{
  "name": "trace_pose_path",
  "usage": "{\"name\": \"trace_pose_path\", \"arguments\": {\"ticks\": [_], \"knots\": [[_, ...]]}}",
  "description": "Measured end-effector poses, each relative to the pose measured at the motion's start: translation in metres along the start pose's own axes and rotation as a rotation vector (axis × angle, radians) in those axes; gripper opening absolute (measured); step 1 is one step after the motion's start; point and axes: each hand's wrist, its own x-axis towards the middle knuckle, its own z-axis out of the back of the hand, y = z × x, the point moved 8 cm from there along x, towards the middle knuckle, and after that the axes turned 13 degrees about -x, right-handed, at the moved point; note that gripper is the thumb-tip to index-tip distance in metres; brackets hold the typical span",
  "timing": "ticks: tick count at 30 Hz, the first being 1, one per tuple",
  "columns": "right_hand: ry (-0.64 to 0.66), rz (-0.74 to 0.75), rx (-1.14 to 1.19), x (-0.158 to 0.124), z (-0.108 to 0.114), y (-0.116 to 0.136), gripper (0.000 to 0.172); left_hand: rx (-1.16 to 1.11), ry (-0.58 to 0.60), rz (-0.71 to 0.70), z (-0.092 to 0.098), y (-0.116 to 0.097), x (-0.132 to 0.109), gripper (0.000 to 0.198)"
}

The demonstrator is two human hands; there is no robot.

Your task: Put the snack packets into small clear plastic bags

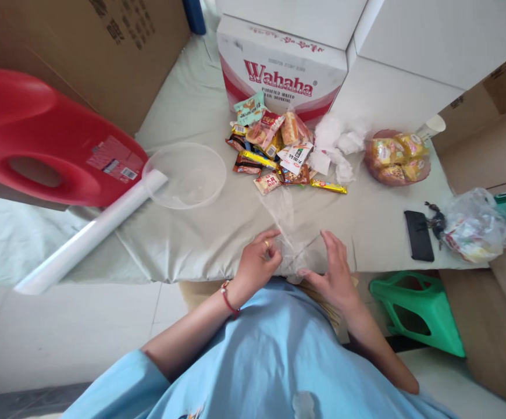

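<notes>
Thin clear plastic [294, 251] lies crumpled at the table's near edge, between my hands; whether it is a bag or loose film, I cannot tell. My left hand [258, 257], with a ring and a red bracelet, pinches its left side. On the other side my right hand [335, 269] is open, thumb and fingers spread apart, the thumb tip at the plastic's edge. Just beyond lies a heap of wrapped snacks [270, 142], with crumpled white plastic [338, 139] to its right.
A clear round bowl [196, 195] touches a plastic roll [91, 235] beside a red jug [65, 128]. Behind the snacks stands a Wahaha carton [283, 64]. Rightward are a bowl of snacks [377, 169], a phone [419, 235] and a stuffed plastic bag [475, 227]. Below is a green stool [440, 311].
</notes>
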Motion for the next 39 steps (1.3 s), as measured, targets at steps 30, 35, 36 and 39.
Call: {"name": "trace_pose_path", "arguments": {"ticks": [30,35,36,39], "knots": [[0.222,-0.181,0.163,0.049,-0.01,-0.042,0.026,0.477,-0.299,-0.057,0.105,-0.038,0.025,0.038],[0.191,-0.325,0.303,0.037,-0.003,-0.071,0.034,0.667,0.217,-0.356,0.012,-0.023,0.032,0.039],[0.178,-0.361,0.339,0.035,-0.001,-0.081,0.037,0.707,0.242,-0.34,0.006,-0.014,0.031,0.044],[0.123,-0.456,0.39,0.032,0.006,-0.111,0.043,0.813,0.164,-0.267,0.014,0.009,0.034,0.057]]}}
